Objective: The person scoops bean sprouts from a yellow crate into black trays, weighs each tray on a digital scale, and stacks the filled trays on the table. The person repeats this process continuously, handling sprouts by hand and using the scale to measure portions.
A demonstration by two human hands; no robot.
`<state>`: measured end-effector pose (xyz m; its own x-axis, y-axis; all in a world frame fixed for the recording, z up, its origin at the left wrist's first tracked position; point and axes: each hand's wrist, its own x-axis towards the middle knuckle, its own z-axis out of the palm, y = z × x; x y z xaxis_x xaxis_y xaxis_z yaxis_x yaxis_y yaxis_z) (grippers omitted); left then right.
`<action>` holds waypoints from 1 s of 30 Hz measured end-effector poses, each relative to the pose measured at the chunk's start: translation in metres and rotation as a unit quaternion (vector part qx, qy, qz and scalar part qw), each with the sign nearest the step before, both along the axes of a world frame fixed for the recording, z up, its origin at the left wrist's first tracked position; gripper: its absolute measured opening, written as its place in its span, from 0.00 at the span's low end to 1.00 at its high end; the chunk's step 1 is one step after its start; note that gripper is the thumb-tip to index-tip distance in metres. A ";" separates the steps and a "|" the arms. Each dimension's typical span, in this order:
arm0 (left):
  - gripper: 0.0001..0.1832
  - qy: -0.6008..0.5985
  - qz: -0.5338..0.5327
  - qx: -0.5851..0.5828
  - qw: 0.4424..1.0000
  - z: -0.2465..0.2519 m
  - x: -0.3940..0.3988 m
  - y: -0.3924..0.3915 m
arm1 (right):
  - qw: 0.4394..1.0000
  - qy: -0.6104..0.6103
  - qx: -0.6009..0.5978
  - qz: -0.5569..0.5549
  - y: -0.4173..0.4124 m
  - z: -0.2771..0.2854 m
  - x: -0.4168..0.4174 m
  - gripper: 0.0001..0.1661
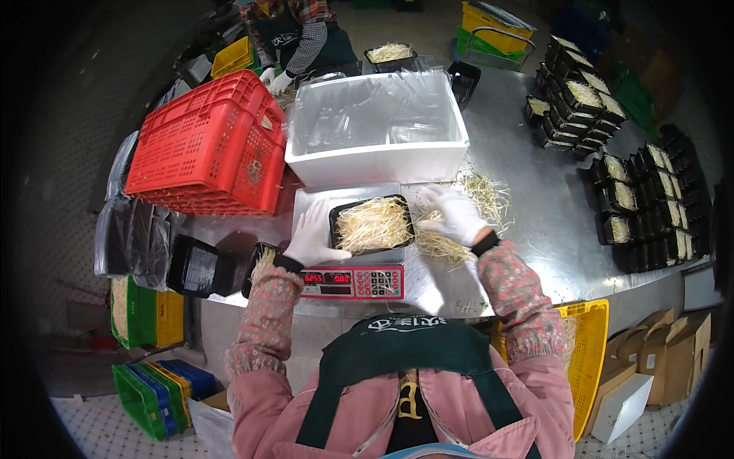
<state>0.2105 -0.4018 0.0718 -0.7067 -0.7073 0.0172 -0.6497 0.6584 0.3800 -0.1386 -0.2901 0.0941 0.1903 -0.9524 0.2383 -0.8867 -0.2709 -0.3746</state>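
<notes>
A black plastic tray (410,228) heaped with bean sprouts (371,225) sits on the metal pan of a red digital scale (351,281). My left hand (314,236), in a white glove, lies flat at the tray's left side with the thumb spread. Whether it touches the tray's rim, I cannot tell. Just right of the scale, my white-gloved right hand (456,215) is over loose bean sprouts (441,248) on the steel table, its fingers apart. More loose sprouts lie beyond it. Part of another sprout tray (261,261) shows behind my left wrist.
A white foam box (375,163) of clear plastic lids stands beyond the scale, beside stacked red crates (189,149). Empty black trays (192,267) are at left. Filled trays (585,94) stack at right. A yellow crate (590,367) stands below. Across the table, a person (301,40) handles sprouts.
</notes>
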 end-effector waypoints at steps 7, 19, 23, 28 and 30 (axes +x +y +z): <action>0.69 -0.110 -0.055 -0.094 0.988 -0.021 -0.041 -0.021 | 0.987 0.116 0.040 0.105 -0.039 -0.053 0.117 0.47; 0.59 0.210 0.103 0.260 0.937 0.007 -0.012 -0.021 | 0.989 0.121 0.021 0.080 -0.040 -0.010 0.055 0.61; 0.50 0.062 0.034 0.013 0.997 -0.009 -0.061 0.011 | 0.978 0.144 0.147 0.047 -0.038 -0.007 0.041 0.49; 0.41 -0.024 -0.037 -0.146 0.988 -0.028 -0.091 0.036 | 0.974 0.167 0.145 0.041 -0.040 -0.019 0.054 0.06; 0.39 -0.017 -0.050 -0.199 0.979 -0.028 -0.091 0.030 | 0.978 0.177 0.112 0.022 -0.039 -0.022 0.058 0.07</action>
